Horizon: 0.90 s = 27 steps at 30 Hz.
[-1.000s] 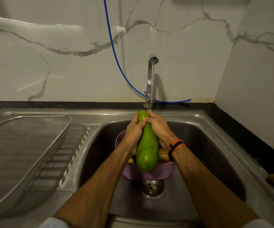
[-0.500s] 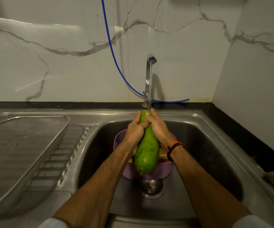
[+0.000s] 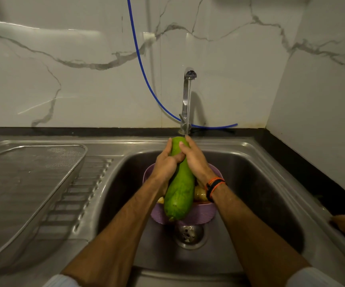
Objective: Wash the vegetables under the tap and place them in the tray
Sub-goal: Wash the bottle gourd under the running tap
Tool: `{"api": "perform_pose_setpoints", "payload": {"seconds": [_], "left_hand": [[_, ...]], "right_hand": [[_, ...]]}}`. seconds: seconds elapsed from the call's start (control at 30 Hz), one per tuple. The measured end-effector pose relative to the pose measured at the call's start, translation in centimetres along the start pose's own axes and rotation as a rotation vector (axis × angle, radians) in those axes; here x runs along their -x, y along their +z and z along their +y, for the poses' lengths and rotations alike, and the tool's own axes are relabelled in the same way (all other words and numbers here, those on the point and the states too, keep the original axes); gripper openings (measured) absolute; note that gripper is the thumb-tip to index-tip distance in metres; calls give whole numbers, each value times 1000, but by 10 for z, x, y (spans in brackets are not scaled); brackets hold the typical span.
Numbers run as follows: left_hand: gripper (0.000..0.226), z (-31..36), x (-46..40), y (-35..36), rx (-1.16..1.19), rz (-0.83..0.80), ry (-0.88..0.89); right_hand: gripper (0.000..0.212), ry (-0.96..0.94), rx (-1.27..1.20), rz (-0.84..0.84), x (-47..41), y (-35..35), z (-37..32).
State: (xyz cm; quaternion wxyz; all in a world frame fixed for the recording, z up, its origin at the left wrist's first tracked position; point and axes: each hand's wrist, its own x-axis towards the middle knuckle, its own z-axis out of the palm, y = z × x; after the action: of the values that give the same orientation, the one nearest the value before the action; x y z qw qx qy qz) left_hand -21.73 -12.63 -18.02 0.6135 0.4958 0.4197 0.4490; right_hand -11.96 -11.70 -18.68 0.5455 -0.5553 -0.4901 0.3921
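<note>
- The long green gourd is held over the sink, its far end right under the thin stream from the tap.
- The left hand wraps the gourd's upper part from the left, fingers curled close round it.
- The right hand clasps the same end from the right, fingers pressed together along the skin.
- Beneath it sits a purple basket holding other vegetables.
- A steel mesh tray lies on the drainboard to the left.

White sleeves, orange-black wristband
</note>
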Motion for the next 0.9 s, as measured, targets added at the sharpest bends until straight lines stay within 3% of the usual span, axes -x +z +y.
{"api": "perform_pose_setpoints", "payload": {"seconds": [0.1, 0.2, 0.33, 0.47, 0.63, 0.8, 0.9], "left_hand": [[69, 1, 0, 3, 12, -3, -7], [44, 3, 1, 1, -47, -1, -41], [73, 4, 5, -1, -294, -78, 59], [100, 5, 2, -3, -513, -92, 228], [106, 6, -1, -11, -798, -51, 384], [120, 6, -1, -16, -963, -91, 408], [123, 6, -2, -18, -986, -63, 410]], "right_hand": [[61, 1, -39, 47, 0, -6, -1], [58, -12, -105, 107, 4, -9, -1], [49, -44, -181, 154, 4, -11, -5], [55, -96, -117, 142, 5, -16, -5], [66, -171, 2, 79, 3, -13, -12], [45, -179, 107, 2, -2, -25, -10], [42, -217, 119, 9, -1, -23, -7]]}}
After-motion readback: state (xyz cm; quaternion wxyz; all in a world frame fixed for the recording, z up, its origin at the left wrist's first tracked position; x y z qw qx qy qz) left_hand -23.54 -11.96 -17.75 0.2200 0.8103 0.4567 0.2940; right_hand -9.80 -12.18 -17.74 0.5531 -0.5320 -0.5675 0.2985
